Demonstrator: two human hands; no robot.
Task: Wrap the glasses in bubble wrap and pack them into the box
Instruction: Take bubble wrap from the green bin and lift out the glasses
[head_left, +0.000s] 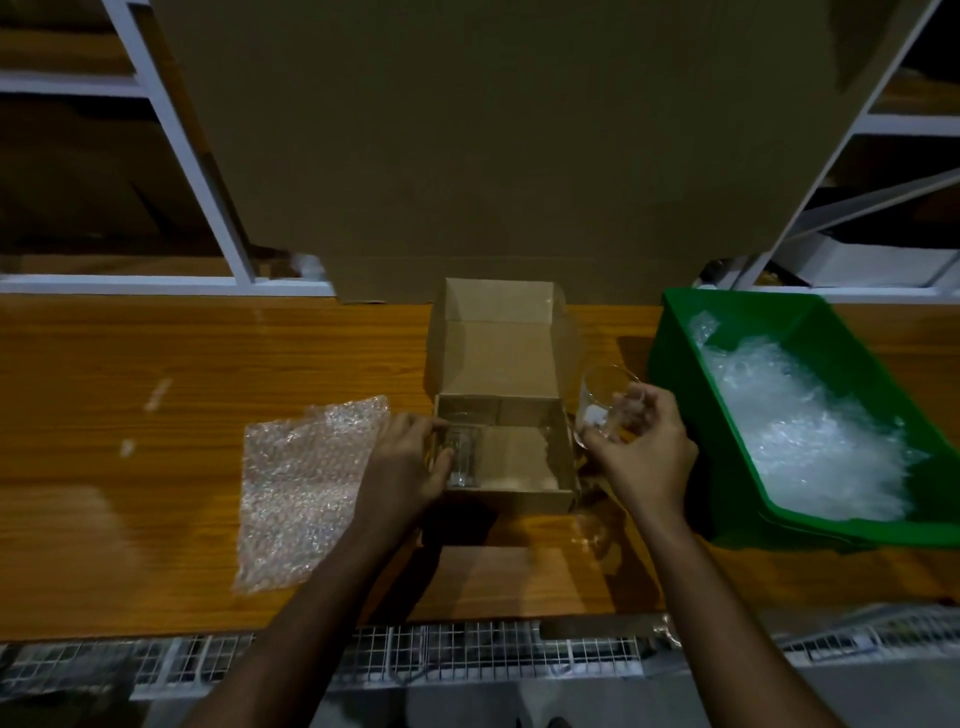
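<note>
Both grips are busy: the left hand (410, 462), reaching in from the lower centre, curls round a clear glass (460, 457) at the left inner wall of the open cardboard box (511, 496) at frame centre; the right hand (641, 447) pinches a second glass (602, 400), tilted, just right of the box. Bubble wrap sheet (306, 483) lies flat on the table (130, 415) to the left; a green bin (691, 384) of wrap stands at right.

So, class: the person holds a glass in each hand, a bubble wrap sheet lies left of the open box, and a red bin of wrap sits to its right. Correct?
One slip: the bin is green, not red, as the head view shows. The rest of the statement stands.
</note>
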